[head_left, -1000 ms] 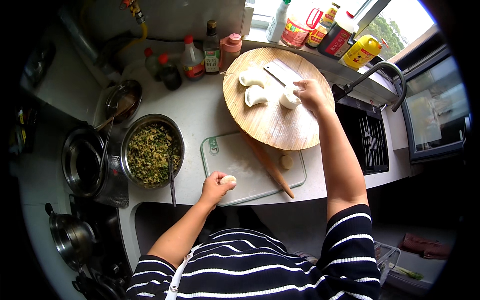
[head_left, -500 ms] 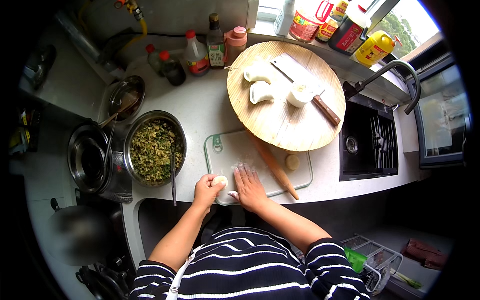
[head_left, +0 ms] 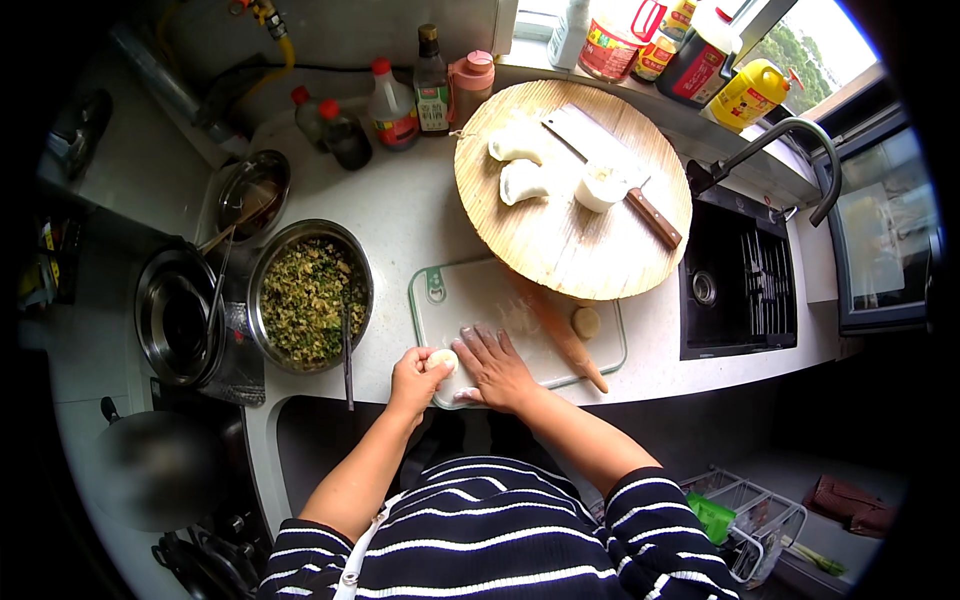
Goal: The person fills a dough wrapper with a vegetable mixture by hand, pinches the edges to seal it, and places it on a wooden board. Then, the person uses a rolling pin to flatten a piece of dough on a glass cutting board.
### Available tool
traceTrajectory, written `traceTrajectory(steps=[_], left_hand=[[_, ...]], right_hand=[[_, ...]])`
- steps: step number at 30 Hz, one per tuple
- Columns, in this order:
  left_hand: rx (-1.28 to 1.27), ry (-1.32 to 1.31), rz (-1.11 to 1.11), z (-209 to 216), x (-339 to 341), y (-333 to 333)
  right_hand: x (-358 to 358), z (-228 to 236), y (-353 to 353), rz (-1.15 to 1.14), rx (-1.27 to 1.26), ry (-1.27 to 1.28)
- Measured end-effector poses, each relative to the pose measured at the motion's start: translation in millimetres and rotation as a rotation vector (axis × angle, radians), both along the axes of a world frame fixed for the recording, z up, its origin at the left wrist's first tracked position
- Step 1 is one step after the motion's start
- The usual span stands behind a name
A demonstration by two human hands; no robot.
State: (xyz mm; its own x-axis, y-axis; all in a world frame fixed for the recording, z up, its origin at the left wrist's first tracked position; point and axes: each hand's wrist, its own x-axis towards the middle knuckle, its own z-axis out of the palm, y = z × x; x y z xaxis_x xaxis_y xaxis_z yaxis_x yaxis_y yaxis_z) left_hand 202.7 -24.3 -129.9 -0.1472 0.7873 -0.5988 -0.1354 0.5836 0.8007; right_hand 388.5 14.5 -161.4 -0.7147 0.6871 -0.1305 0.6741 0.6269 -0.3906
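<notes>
My left hand (head_left: pixel 412 382) pinches a small pale round of dough (head_left: pixel 442 360) at the left front of the white, green-rimmed cutting board (head_left: pixel 458 285). Beside it my right hand (head_left: pixel 495 372) lies flat on the floury board, fingers spread, holding nothing. A wooden rolling pin (head_left: pixel 565 335) slants across the board to the right of that hand. Just past the pin sits another small dough round (head_left: pixel 586 321). Two folded white dumplings (head_left: pixel 523 183) rest on the round slatted wooden lid (head_left: pixel 560 255) beyond the board.
On the lid are a cleaver (head_left: pixel 655 220) and a small white cup-shaped thing (head_left: pixel 598 190). At left stands a steel bowl of chopped green filling (head_left: pixel 312 300) with a utensil in it. Bottles (head_left: pixel 392 108) line the back; a black sink (head_left: pixel 735 280) lies right.
My right hand has slid slightly left and turned, its fingers now pointing toward the far left. The rolling pin's near end has shifted a little right. My left hand keeps its place.
</notes>
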Motion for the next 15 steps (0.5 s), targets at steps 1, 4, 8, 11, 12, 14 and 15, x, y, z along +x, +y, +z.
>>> traceTrajectory(steps=[1,4,8,11,12,14,15], left_hand=[[0.001,0.005,-0.002,-1,-1,0],[-0.002,0.02,0.001,6,-2,5],[-0.004,0.03,0.018,12,0,11],[0.015,0.014,0.035,13,-2,12],[0.02,0.011,0.035,13,-3,13],[0.029,0.006,0.039,11,-6,13],[0.021,0.013,0.03,11,-7,13]], right_hand=[[-4,-2,8,0.046,-0.012,-0.004],[2,-9,42,-0.081,0.036,0.022],[-1,11,41,-0.182,0.076,-0.143],[-17,2,18,0.113,0.053,-0.013],[-19,2,10,0.167,0.061,0.002],[-5,-4,4,0.228,0.061,0.077],[7,-6,4,0.255,0.062,0.113]])
